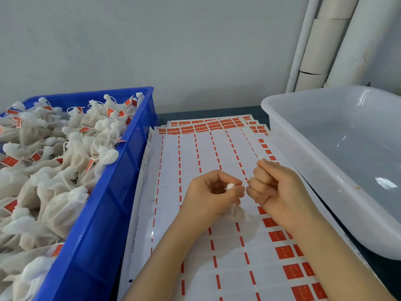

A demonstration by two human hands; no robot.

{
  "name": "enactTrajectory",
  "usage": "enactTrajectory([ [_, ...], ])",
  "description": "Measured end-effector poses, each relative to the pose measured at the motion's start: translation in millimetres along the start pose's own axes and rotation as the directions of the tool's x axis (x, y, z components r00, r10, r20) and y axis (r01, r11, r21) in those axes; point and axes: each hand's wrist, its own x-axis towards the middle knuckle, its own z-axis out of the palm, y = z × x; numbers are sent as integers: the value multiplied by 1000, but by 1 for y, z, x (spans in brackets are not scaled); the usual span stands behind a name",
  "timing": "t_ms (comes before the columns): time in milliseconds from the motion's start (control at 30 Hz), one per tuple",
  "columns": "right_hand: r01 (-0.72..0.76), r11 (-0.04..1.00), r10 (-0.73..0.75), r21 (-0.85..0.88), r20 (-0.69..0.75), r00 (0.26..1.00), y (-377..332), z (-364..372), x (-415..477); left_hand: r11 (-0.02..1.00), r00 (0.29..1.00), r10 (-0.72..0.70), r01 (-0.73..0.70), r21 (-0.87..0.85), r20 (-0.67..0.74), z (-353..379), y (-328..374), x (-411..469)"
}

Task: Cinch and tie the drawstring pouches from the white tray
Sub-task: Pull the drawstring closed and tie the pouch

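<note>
Centre of frame, low: one pouch (237, 210) is held just above the label sheets (195, 153). Its gathered neck is pinched between thumb and fingertips of the left hand (213, 193), and the body hangs below that hand. The right hand (276, 192) is curled tight, with the string (250, 178) pinched at thumb and forefinger. A short loop shows between the two hands and a tail end pokes up above the knuckles. Whether a knot is already formed cannot be told.

Handling, judged: the pouch looks to be thin, soft non-woven cloth, light and limp, with a small fill. It is not thought fragile, but the cloth would bunch and the neck could slip open if released. It is best held at the cinched neck, close under the string. The string is thin and likely slippery, so a fingertip pinch near the neck is preferred to a pull from the tail.

Counts:
- pouch in hand: one
- tray (288, 131), right of frame: one
- crate (121, 161), left of frame: one, heaped with tied pouches (65, 148), too many to count, several dozen at least
- red tags on those: many, not counted
- label sheets: overlapped, at least three
- pipes (321, 46), upper right: at least three
</note>
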Motion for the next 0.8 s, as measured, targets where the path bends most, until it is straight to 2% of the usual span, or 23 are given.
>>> enactTrajectory([
  [100,-11,1000,11,-5,-37,999,1,1,2,998,999,-35,36,48,-19,0,-3,1],
  [267,-14,1000,16,20,-107,994,-5,-2,2,996,997,-66,63,68,36,2,-3,1],
  [367,1,1000,-1,2,-95,995,-7,-3,3,996,997,-69,66,58,43,1,-1,1],
  [500,19,999,-19,-50,-12,1000,-7,-4,0,995,993,-100,99,20,69,-7,-1,-3],
  [533,37,996,-38,-79,-6,999,-8,-5,-1,994,990,-112,109,32,88,-8,0,-3],
  [600,86,962,-100,-259,-42,994,-9,-8,-2,987,982,-144,133,92,123,-7,2,-4],
  [667,99,899,-147,-426,-80,986,-9,-10,-2,981,967,-195,192,31,164,-5,4,-3],
  [800,110,882,-164,-458,-78,983,-8,-9,-3,968,942,-208,237,-84,265,-7,4,-4],
])
